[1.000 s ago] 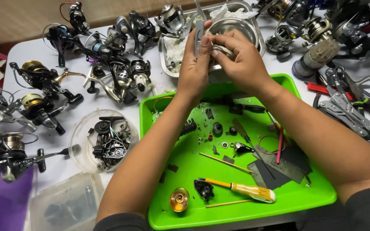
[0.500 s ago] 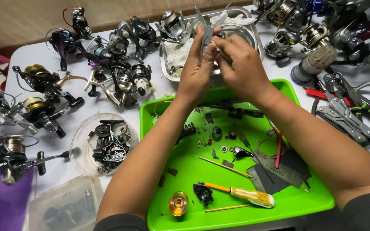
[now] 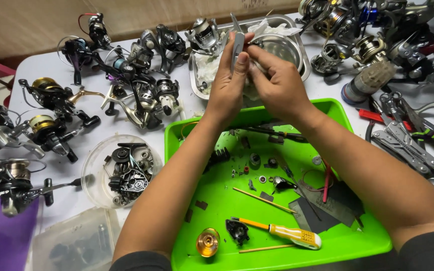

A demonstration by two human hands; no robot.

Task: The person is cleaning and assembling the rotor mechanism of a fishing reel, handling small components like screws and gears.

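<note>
While both hands are working up over the metal tray point(image 3: 301, 55) at the back of the table, the left hand point(image 3: 229, 85) is pinching a pair of grey tweezers point(image 3: 237, 42) between thumb and fingers, tips pointing up and away. The right hand point(image 3: 277, 83) is closing its fingertips on something tiny right at the tweezers, too small to make out, so I can't tell what it actually is.

Compared with a second ago, the hands are sitting closer together and a bit nearer the camera's centre, and the right fingers are curling in tighter against the tweezers instead of reaching out over the tray's rim. Looks to me like the fiddly part is being lined up at the tweezers rather than picked out of the tray, but that's a guess.

Everything else is lying as it was. The green tray point(image 3: 367, 236) under the forearms is holding the yellow-handled screwdriver point(image 3: 287, 232), a gold spool point(image 3: 207, 242), wooden sticks and little washers. Fishing reels point(image 3: 141, 90) are crowding the white table point(image 3: 41, 65) on the left, with a clear bowl point(image 3: 94, 173) of reel parts near the left elbow.
</note>
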